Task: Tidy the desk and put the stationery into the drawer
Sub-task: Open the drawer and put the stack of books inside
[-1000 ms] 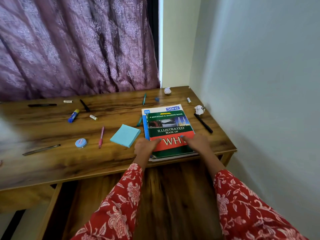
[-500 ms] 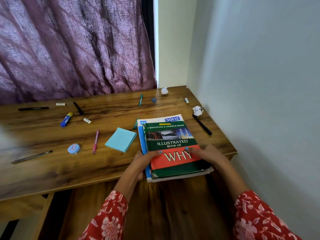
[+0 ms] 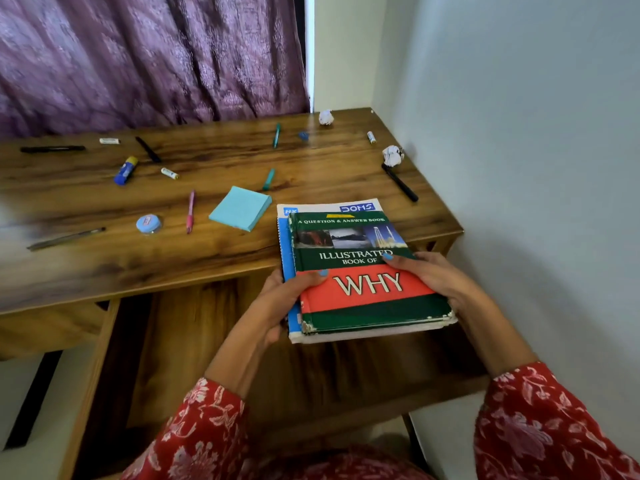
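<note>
A green and red hardback book (image 3: 363,306) lies on top of a blue spiral notebook (image 3: 286,244). My left hand (image 3: 280,303) grips the stack's left edge, thumb on the cover. My right hand (image 3: 433,278) grips its right edge the same way. The stack hangs half off the front edge of the wooden desk (image 3: 173,258), above the open wooden drawer (image 3: 194,341). On the desk lie a light blue sticky-note pad (image 3: 240,207), a pink pen (image 3: 190,211), two teal pens (image 3: 268,179), a glue stick (image 3: 125,170) and a round blue tape tin (image 3: 148,224).
Black pens (image 3: 400,182) lie at the right and back left, a grey pen (image 3: 65,239) at the left. Two crumpled paper balls (image 3: 393,155) sit near the wall. Small erasers and a blue sharpener (image 3: 303,135) lie farther back. A purple curtain (image 3: 138,57) hangs behind the desk.
Both hands have pulled the book stack toward me, from flat on the desk to partly over the open drawer. Their grip has shifted to the stack's sides.
</note>
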